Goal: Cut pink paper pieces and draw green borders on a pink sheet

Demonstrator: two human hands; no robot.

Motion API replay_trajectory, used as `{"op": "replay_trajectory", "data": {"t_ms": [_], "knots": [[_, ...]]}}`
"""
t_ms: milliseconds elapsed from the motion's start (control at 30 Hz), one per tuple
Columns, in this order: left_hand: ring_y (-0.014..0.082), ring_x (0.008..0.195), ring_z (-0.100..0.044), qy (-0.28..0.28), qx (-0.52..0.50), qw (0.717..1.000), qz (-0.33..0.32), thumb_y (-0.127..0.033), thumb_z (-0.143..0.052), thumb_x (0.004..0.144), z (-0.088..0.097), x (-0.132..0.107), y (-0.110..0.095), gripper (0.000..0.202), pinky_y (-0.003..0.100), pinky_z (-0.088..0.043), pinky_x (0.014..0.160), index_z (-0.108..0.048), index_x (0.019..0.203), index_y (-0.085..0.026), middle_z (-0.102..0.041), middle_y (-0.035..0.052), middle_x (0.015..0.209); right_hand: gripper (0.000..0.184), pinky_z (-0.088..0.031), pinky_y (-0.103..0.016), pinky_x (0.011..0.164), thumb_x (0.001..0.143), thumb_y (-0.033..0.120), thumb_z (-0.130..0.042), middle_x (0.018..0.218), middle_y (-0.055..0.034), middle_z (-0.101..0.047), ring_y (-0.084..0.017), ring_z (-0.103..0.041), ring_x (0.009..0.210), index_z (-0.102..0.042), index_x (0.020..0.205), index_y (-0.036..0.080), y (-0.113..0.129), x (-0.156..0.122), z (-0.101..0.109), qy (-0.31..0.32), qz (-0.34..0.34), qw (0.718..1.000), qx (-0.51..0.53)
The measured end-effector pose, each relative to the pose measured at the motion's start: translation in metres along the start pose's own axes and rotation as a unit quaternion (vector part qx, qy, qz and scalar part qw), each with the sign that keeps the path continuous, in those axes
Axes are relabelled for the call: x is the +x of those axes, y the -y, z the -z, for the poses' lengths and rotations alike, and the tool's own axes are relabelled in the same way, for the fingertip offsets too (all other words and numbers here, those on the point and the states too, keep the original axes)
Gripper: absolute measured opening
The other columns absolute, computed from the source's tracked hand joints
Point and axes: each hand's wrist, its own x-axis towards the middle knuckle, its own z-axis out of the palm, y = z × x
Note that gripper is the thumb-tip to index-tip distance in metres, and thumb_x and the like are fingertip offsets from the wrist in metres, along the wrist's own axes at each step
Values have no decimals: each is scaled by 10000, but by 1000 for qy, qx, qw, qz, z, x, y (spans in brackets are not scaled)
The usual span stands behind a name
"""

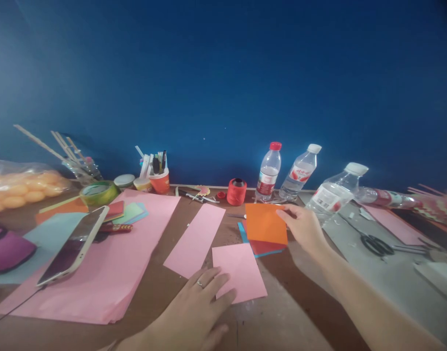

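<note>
My right hand pinches the upper right corner of an orange square of paper, which is lifted over a red sheet and a blue sheet on the table. My left hand lies flat with its fingers spread, wearing a ring. Its fingertips rest on the left edge of a pink square of paper. Just beyond that hand is a longer pink strip of paper. The pink square's top edge meets the lower part of the coloured papers.
Large pink sheets lie at left under a phone. A red thread spool, a pen cup and water bottles line the blue wall. Black-handled scissors lie at right, green tape at left.
</note>
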Motion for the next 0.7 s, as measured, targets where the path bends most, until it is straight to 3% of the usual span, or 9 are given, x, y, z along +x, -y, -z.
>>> {"op": "replay_trajectory", "data": {"t_ms": [100, 167, 233, 333, 433, 500, 700], "knots": [[337, 1142, -476, -14, -25, 999, 28, -385, -630, 784, 2, -1, -1, 469, 537, -418, 921, -509, 1231, -308, -532, 87, 1255, 197, -420, -238, 451, 721, 390, -607, 639, -16, -662, -163, -600, 526, -595, 757, 197, 10, -15, -16, 138, -108, 971, 164], [324, 1098, -493, -24, -41, 998, 28, -396, -635, 778, 4, -1, -1, 420, 533, -404, 926, -547, 1176, -297, -558, 78, 1187, 201, -393, -217, 423, 692, 376, -634, 613, -8, -640, -142, -577, 495, -572, 713, 186, 14, -27, -29, 233, -135, 945, 184], [286, 1079, -496, -44, -72, 996, 24, -299, -610, 794, 4, -1, 0, 321, 480, -388, 954, -572, 1110, -256, -569, 65, 1144, 169, -395, -208, 429, 695, 343, -623, 638, -5, -639, -136, -576, 513, -575, 719, 183, 16, -38, -40, 273, -118, 941, 162], [211, 947, -527, -91, -113, 988, 53, -99, -475, 809, 1, -1, 2, 187, 372, -427, 860, -583, 922, -201, -577, 52, 998, 116, -361, -207, 417, 710, 296, -579, 534, 40, -543, -123, -524, 453, -544, 669, 193, 15, -47, -50, 281, -62, 956, 57], [195, 802, -508, -132, -97, 982, 93, -50, -395, 811, -2, -2, 4, 193, 363, -414, 738, -525, 752, -181, -536, 41, 841, 149, -342, -217, 483, 713, 272, -557, 539, 48, -501, -120, -489, 505, -490, 605, 195, 16, -50, -51, 246, 18, 968, -41], [201, 782, -489, -149, -74, 981, 99, -57, -396, 809, -3, -2, 5, 178, 373, -390, 715, -498, 727, -178, -517, 36, 807, 162, -325, -222, 519, 712, 266, -550, 567, 43, -506, -122, -461, 551, -477, 589, 191, 18, -50, -49, 229, 52, 968, -87], [214, 803, -475, -161, -42, 983, 72, -57, -424, 795, -2, -2, 4, 156, 374, -359, 700, -507, 742, -177, -527, 40, 828, 177, -292, -221, 513, 719, 262, -514, 549, 53, -456, -116, -401, 544, -440, 575, 192, 21, -52, -47, 219, 52, 966, -130]]}}
